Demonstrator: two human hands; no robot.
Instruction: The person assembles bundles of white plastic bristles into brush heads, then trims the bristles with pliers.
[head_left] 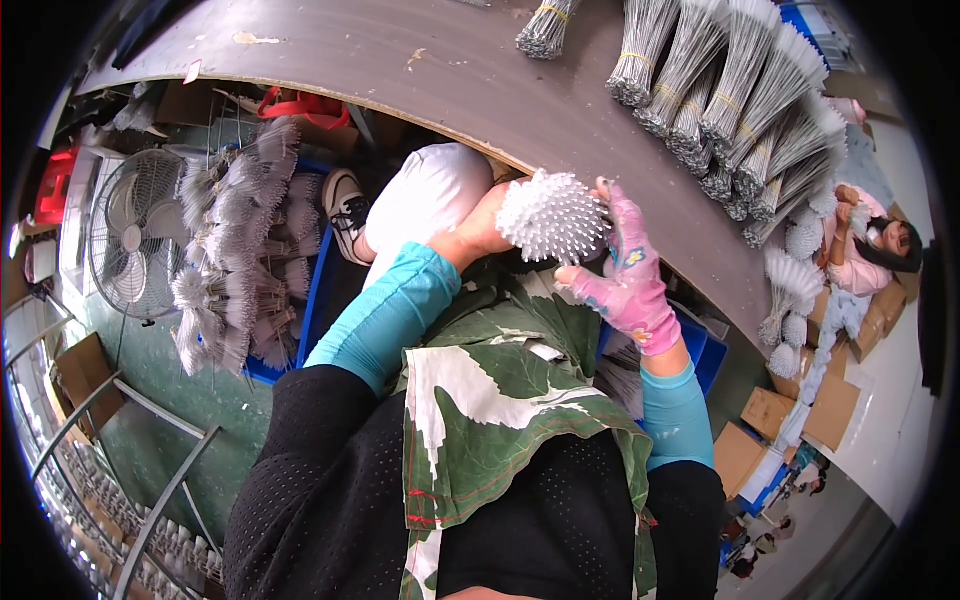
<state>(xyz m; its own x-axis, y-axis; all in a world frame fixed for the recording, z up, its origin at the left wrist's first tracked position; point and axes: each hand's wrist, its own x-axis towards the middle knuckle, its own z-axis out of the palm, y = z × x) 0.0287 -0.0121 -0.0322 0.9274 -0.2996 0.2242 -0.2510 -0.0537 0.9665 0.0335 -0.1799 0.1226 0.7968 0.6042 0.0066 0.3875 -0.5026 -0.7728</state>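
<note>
A bundle of thin stems (553, 217) with white bead-like tips faces up in a rounded dome over my lap, by the table's edge. Bare fingers of my left hand (484, 222) close around its left side; most of them are hidden behind the tips. My right hand (632, 277), in a pink flowered glove with bare fingertips, is open at the bundle's right side. Its thumb and fingers are spread apart, close to the white tips; whether they touch them I cannot tell.
Several wire-stemmed, white-ended bundles (735, 95) lie on the brown table (450, 60). To the left stand a fan (133, 235) and a blue crate (318, 290) beside piled bundles (240, 230). A metal rail (165, 510) is lower left. Another person (868, 235) sits far right near cardboard boxes (835, 410).
</note>
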